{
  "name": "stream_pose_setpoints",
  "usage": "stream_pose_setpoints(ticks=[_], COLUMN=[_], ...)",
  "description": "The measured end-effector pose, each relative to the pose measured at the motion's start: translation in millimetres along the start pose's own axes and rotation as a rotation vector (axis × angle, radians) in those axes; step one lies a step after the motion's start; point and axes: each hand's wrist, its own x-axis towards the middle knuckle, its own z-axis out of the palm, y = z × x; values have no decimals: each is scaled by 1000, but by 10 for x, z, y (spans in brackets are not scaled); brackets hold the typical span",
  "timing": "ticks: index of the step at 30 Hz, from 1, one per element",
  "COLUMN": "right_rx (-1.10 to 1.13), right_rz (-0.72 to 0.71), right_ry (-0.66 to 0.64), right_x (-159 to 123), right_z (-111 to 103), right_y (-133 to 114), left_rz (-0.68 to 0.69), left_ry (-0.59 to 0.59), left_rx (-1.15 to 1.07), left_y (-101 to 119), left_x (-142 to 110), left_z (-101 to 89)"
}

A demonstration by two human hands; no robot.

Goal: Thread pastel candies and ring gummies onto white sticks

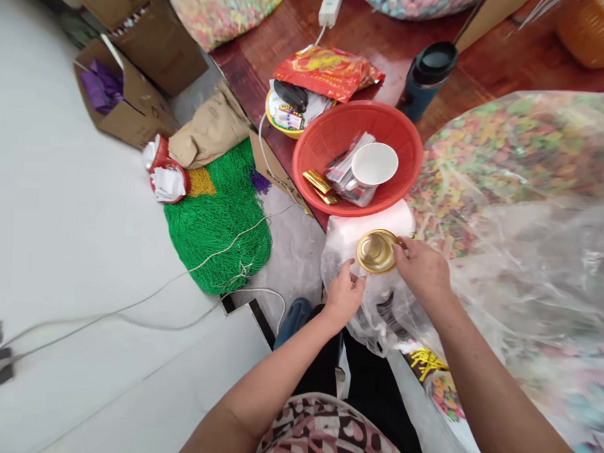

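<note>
My right hand (424, 266) pinches the right edge of a round gold cup (377, 252), its shiny inside facing up. Whether it grips a handle there is hidden by the fingers. Just below and left of the cup is my left hand (345, 295), with thumb and forefinger apart and nothing visible between them. Both hands are over a clear plastic bag (337, 249) with a white roll (403, 216) in it. Beyond the cup stands a red plastic basket (309, 143) holding a white cup (375, 164), gold sachets (318, 181) and small packets (352, 160).
A dark tumbler (428, 78) and a red packet (321, 70) stand behind the basket. Large clear bags of colourful pieces (525, 169) fill the right. Green bead strings (214, 233) lie on the floor at left, with cables (179, 278) across them and cardboard boxes (157, 46) farther back.
</note>
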Motion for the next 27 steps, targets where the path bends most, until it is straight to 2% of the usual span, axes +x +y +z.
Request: stream_pose_setpoints(ticks=[5, 11, 15, 20, 24, 27], right_rx=[-19, 11, 63, 230, 358, 450], right_rz=[38, -6, -5, -34, -59, -85], right_ry=[-46, 54, 101, 127, 102, 109], right_x=[14, -2, -51, -199, -411, -576], right_z=[55, 36, -10, -53, -73, 98], right_y=[-3, -74, -100, -117, -115, 34], left_rz=[2, -11, 7, -23, -55, -47], left_ry=[31, 91, 101, 100, 123, 123], left_rx=[-92, -90, -88, -102, -93, -128], left_y=[42, 87, 130, 190, 229, 205], left_x=[-4, 176, 210, 121, -57, -252], left_z=[-25, -57, -103, -187, -324, -420])
